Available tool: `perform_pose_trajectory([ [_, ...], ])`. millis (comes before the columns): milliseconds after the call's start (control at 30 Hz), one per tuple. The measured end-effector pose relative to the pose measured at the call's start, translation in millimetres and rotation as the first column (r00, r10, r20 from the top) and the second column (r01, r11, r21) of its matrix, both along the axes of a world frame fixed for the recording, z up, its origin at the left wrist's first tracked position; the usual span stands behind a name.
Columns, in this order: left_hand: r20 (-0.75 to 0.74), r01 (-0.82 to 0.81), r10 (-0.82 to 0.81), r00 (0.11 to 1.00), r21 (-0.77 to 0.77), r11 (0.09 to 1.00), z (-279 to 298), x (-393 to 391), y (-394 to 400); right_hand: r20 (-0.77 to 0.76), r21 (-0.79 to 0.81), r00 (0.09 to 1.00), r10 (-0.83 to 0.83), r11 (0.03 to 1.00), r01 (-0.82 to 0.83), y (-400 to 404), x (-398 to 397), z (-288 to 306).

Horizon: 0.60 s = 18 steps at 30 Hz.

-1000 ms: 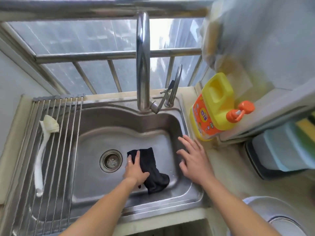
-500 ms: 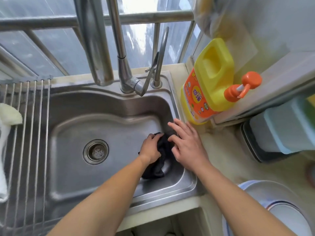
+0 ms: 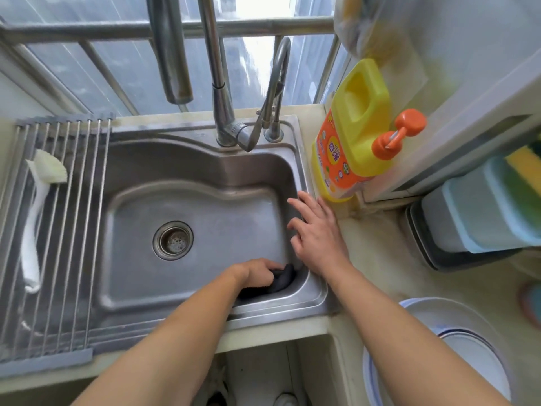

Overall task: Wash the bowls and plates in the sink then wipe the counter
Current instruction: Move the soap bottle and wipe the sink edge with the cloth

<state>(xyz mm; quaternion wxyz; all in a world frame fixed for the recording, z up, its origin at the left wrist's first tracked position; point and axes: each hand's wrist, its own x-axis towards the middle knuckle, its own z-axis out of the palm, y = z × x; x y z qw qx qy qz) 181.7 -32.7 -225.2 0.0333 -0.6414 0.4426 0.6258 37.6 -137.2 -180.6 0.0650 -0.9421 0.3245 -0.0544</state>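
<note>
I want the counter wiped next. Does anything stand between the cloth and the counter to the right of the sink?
Only the sink's right wall and rim. The left hand grips the cloth in the basin's near right corner; the open right hand rests over that edge.

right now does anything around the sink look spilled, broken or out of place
Nothing stands out. The left hand grips a dark cloth in the sink's near right corner, the right hand rests open on the rim, the detergent bottle stands upright, and the brush lies on the drying rack.
</note>
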Motion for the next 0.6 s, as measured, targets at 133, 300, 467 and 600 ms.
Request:
perform_pose_trajectory([
  [133, -0.010, 0.044, -0.044, 0.999, 0.082, 0.996, 21, 12, -1, 0.003, 0.003, 1.000, -0.003, 1.000, 0.003, 0, 1, 1],
  [300, -0.056, -0.046, 0.048, 0.997, 0.034, 0.998, 58, 15, 18, 0.004, 0.007, 1.000, -0.006, 1.000, 0.006, 2, 2, 6],
  [467, -0.101, -0.090, 0.091, 0.991, 0.019, 0.996, 71, 42, 43, 0.003, 0.008, 1.000, -0.004, 1.000, 0.004, 2, 1, 9],
  [600, -0.066, -0.261, 0.262, 0.963, 0.026, 0.965, 70, 76, 54, -0.023, 0.029, 1.000, -0.005, 1.000, 0.006, 3, 1, 10],
])
